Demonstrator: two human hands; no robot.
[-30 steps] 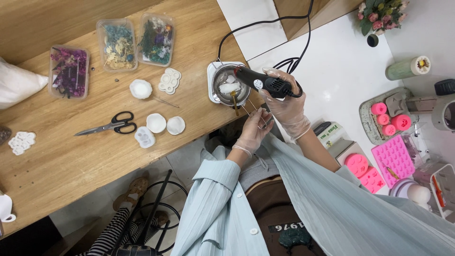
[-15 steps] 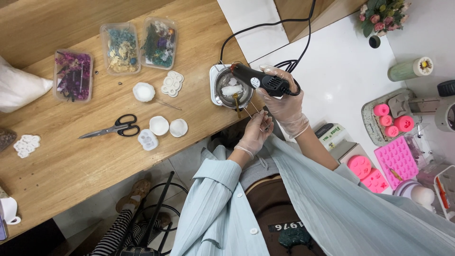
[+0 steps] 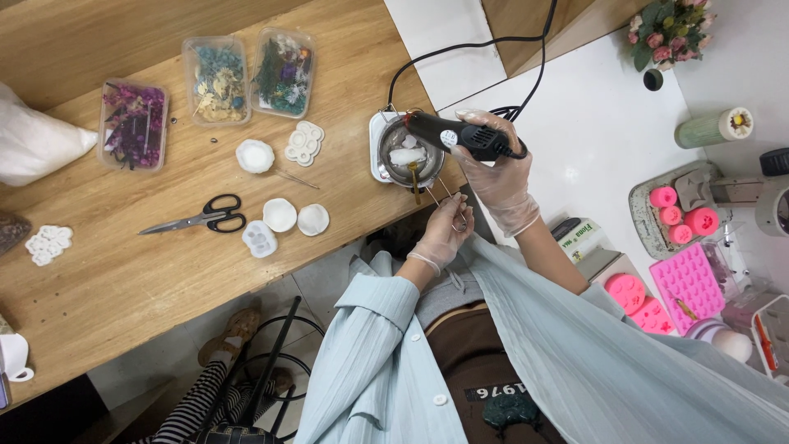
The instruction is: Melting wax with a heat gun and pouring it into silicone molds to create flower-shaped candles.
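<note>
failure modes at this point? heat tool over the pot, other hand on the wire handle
1. The right hand aims the black heat tool into the metal pot close to the left hand, which wears only a thin glove: possible burn.
2. The pot sits near the wooden table edge, held by its wire handle; a tug could tip it.
3. The cord trails across the counter and could snag.

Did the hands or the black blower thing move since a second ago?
Hardly. The right hand keeps gripping the black heat tool, aimed into the metal pot, and the left hand keeps pinching the pot's wire handle. Only the camera drifted a little. The scissors and white moulds stayed put.
</note>
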